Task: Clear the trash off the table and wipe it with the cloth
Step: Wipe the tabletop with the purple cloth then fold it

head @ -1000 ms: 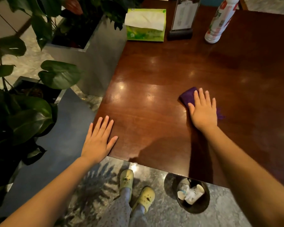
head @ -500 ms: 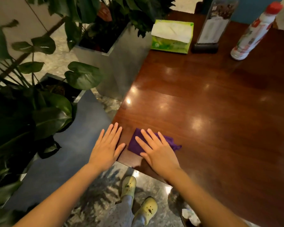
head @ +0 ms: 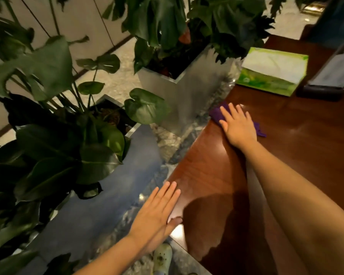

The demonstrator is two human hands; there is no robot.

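Note:
A purple cloth (head: pixel 216 114) lies flat on the dark wooden table (head: pixel 298 147), at its left edge. My right hand (head: pixel 237 126) presses down on the cloth with fingers spread; only the cloth's left corner and a bit at the right show. My left hand (head: pixel 157 213) rests flat, fingers together, on the table's near left corner, holding nothing. No trash shows on the visible tabletop.
A green tissue box (head: pixel 272 73) and a dark menu stand (head: pixel 324 90) sit at the far left of the table. Steel planters (head: pixel 187 96) with large-leaved plants (head: pixel 54 135) stand close beside the table's left edge. My shoe (head: pixel 163 257) shows on the stone floor.
My right hand slid the cloth from mid-table to the near left corner, then away along the left edge. The left hand stayed at the near corner. The view swung left.

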